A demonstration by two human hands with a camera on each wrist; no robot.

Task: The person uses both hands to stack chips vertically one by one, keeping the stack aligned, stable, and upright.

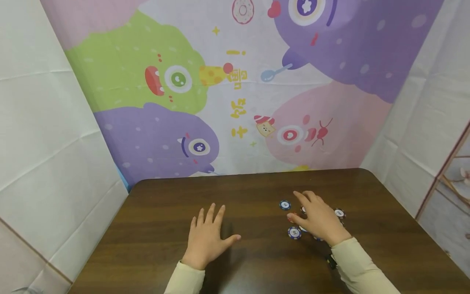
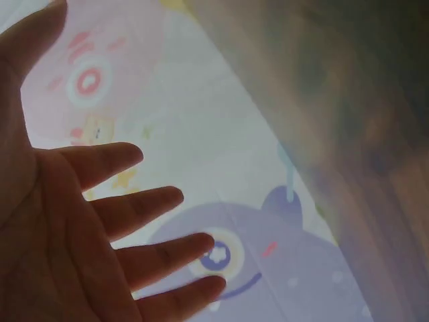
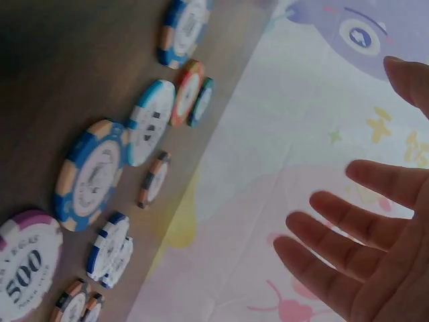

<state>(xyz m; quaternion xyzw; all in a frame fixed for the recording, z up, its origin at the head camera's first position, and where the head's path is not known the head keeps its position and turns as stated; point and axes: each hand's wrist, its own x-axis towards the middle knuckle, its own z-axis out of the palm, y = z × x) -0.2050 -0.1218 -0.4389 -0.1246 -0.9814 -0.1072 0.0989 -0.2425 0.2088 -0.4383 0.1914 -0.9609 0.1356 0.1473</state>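
Several poker chips lie spread on the brown table (image 1: 242, 204), on its right half. Over them hovers my right hand (image 1: 319, 216), fingers spread and nothing held, hiding part of the group. A blue-rimmed chip (image 1: 294, 232) and a dark teal chip (image 1: 284, 205) show left of it, and another chip (image 1: 339, 213) to its right. The right wrist view shows a purple-edged 500 chip (image 3: 27, 265), a blue-and-tan chip (image 3: 92, 176), a light blue one (image 3: 150, 123) and an orange-red one (image 3: 188, 92). My left hand (image 1: 207, 241) is held with straight, spread fingers above the table's left half, holding nothing.
A cloth backdrop (image 1: 235, 155) with cartoon monsters hangs behind the table's far edge. White cloth walls (image 1: 47, 122) stand on the left and right sides. A small dark object (image 1: 331, 261) sits at my right wrist, under the cream sleeve.
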